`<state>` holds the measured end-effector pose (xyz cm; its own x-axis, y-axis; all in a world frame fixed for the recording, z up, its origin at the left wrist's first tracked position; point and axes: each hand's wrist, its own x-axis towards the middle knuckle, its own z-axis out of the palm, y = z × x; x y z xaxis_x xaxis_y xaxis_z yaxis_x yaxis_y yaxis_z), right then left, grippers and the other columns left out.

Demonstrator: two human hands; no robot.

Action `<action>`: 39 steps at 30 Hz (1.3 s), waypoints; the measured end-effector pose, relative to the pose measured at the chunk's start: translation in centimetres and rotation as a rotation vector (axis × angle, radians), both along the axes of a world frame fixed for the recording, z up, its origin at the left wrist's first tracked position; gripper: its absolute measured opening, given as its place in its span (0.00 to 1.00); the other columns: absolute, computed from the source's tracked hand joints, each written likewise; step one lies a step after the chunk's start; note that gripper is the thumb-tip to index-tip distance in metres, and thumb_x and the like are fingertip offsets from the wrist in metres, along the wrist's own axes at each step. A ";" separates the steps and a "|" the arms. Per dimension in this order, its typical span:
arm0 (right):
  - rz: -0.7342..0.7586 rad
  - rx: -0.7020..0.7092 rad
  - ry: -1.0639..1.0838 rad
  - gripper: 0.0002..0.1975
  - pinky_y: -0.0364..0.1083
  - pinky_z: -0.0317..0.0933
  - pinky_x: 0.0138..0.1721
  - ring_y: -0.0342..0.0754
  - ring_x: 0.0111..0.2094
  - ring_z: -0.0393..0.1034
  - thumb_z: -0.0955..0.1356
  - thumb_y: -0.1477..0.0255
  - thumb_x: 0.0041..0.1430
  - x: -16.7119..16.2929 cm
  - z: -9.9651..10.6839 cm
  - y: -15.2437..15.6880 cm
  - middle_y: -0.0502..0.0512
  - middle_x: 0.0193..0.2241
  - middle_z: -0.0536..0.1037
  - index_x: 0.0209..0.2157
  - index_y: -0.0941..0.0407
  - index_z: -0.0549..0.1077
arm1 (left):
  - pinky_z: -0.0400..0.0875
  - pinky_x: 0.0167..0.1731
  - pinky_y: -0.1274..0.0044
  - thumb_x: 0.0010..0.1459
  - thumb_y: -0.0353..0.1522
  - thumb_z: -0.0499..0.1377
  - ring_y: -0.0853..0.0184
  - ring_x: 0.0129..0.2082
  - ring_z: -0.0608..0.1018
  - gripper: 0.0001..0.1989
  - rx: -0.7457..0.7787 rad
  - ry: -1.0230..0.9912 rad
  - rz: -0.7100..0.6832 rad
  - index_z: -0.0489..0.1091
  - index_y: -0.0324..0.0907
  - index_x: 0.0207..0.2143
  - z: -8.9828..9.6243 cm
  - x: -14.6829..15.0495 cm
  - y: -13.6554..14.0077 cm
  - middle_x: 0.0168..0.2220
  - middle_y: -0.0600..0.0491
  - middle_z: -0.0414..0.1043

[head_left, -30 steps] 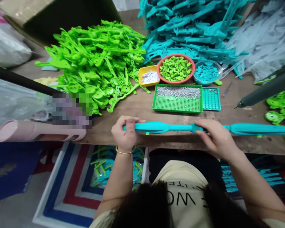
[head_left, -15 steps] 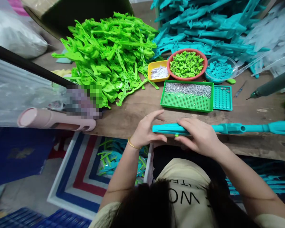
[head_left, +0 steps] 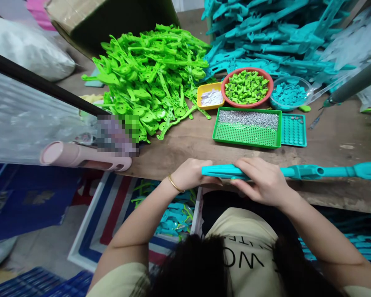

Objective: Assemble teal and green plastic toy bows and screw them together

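Observation:
A long turquoise plastic toy part (head_left: pixel 299 172) lies level above the front edge of the table, reaching out past the right side of the view. My right hand (head_left: pixel 262 179) is closed around it, thumb below and fingers over the top. At its left end my left hand (head_left: pixel 190 173), with a gold bangle at the wrist, is closed on the tip; some of its fingers are hidden behind the part. A small bit of bright green shows under the part beside my right thumb.
Behind the hands stand a green tray (head_left: pixel 247 140) of small metal pieces, a turquoise tray (head_left: pixel 301 140), a yellow dish (head_left: pixel 200 101), a red bowl (head_left: pixel 225 93) and a clear bowl (head_left: pixel 278 105). Green (head_left: pixel 142 90) and turquoise (head_left: pixel 275 37) plastic piles rise farther back. A pink cylinder (head_left: pixel 74 154) lies left.
My left hand, open with fingers apart around the part's left end before, has closed on that end, its elbow swinging outward. My right hand keeps its hold. The view has shifted slightly.

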<state>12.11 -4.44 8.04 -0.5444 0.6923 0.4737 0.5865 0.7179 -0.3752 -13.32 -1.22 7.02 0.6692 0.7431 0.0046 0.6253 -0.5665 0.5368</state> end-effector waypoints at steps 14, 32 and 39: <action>-0.249 -0.139 -0.539 0.28 0.51 0.57 0.38 0.55 0.38 0.69 0.63 0.69 0.63 1.0 -3.9 1.4 0.62 0.39 0.75 0.64 0.59 0.59 | 0.71 0.36 0.74 0.60 0.49 0.57 0.61 0.36 0.79 0.24 0.140 0.109 0.618 0.72 0.38 0.46 -2.3 -0.6 -1.8 0.38 0.47 0.77; -0.089 -0.413 -0.594 0.25 0.50 0.59 0.42 0.56 0.42 0.75 0.64 0.61 0.64 -1.4 -0.7 1.3 0.64 0.41 0.80 0.57 0.60 0.67 | 0.69 0.54 0.63 0.64 0.29 0.53 0.56 0.54 0.74 0.17 0.530 0.135 0.015 0.68 0.38 0.54 -5.1 3.9 -3.4 0.51 0.40 0.73; -0.416 -0.192 -0.104 0.22 0.49 0.65 0.44 0.51 0.44 0.76 0.64 0.58 0.64 7.3 1.9 -0.7 0.58 0.44 0.80 0.54 0.55 0.71 | 0.71 0.50 0.68 0.65 0.32 0.54 0.60 0.50 0.77 0.17 0.296 -0.018 0.036 0.67 0.41 0.55 -3.4 2.0 -2.0 0.49 0.45 0.76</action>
